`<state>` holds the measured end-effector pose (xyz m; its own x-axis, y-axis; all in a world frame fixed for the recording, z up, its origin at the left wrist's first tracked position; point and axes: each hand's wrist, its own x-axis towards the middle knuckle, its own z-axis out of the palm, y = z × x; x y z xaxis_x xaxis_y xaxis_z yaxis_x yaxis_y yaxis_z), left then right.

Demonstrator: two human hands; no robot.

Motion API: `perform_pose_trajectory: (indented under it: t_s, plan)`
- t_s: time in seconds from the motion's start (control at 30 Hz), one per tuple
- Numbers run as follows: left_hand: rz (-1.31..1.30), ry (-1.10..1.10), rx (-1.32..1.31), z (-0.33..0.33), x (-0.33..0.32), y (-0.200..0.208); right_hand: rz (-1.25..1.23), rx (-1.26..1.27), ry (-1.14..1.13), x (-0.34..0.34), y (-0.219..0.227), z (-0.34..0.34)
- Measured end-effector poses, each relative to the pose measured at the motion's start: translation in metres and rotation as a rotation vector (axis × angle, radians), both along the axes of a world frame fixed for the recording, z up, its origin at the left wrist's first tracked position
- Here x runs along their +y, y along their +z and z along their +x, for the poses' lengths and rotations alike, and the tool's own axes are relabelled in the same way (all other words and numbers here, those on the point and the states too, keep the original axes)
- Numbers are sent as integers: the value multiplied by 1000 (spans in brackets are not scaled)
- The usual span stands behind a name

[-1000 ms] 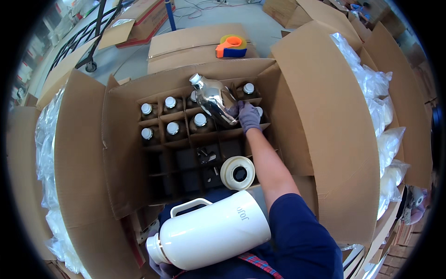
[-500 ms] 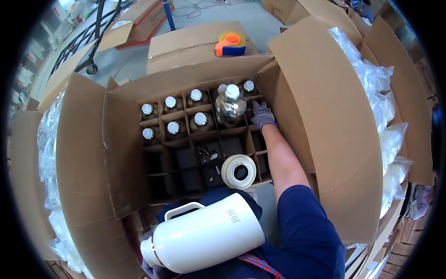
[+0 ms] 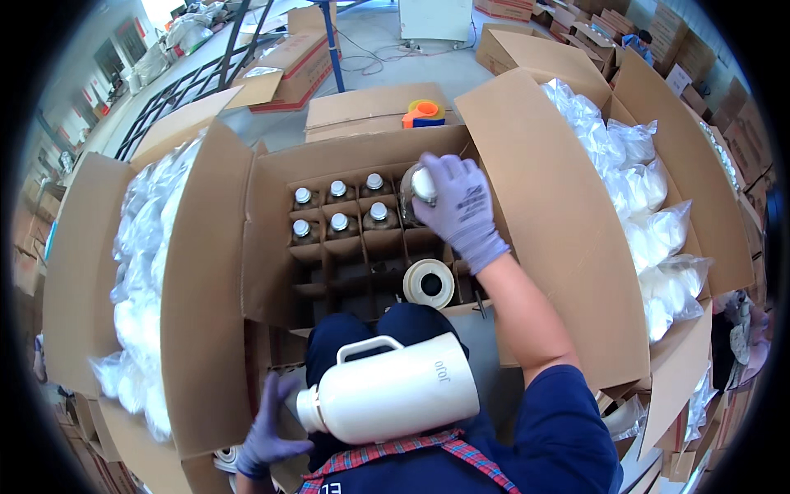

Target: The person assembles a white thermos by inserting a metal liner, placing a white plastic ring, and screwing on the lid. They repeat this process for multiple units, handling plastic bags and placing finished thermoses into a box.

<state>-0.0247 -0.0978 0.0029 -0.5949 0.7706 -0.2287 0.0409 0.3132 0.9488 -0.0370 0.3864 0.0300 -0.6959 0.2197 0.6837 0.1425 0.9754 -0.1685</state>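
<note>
On my lap lies a white jug point(image 3: 403, 391) with a loop handle, tipped on its side, its narrow capped end to the left. Beside that end my left hand point(image 3: 270, 424), in a pale purple glove, has its fingers spread and holds nothing. My gloved right hand point(image 3: 457, 198) closes around the top of a silvery glass bottle point(image 3: 408, 206) with a white cap, at the far right of the divided carton point(image 3: 354, 152). Several similar bottles point(image 3: 379, 216) stand upright in its compartments. A cream ring-shaped part point(image 3: 409, 284) rests on the near dividers.
Open cartons of plastic-wrapped white items flank me, left point(image 3: 136, 280) and right point(image 3: 634, 198). A closed carton point(image 3: 354, 107) with an orange tape dispenser point(image 3: 423, 111) on it stands behind. Raised flaps point(image 3: 568, 239) border the middle carton. A person point(image 3: 640, 45) is far right.
My right hand has come up out of a compartment onto the silvery bottle's capped top. My left hand has drawn away from the jug's narrow end. The view has tilted upward.
</note>
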Motion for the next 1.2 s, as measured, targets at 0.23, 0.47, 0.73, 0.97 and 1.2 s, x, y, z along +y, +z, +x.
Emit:
perform_pose_trajectory:
  t_s: [0.23,0.47,0.73,0.97,1.2]
  plan:
    - [200,196,986,-35,138,106,-123,129,583,-104,124,50]
    - [668,412,621,-45,146,134,-792,269,643,-112,97,114]
    - [1025,360,-317,-10,165,100,-1342,376,412,-153,40,138]
    - [314,-47,-218,-50,17,26,-1511,489,381,-40,22,210]
    - [184,309,-163,6,-36,-54,-1406,418,145,-21,11,289]
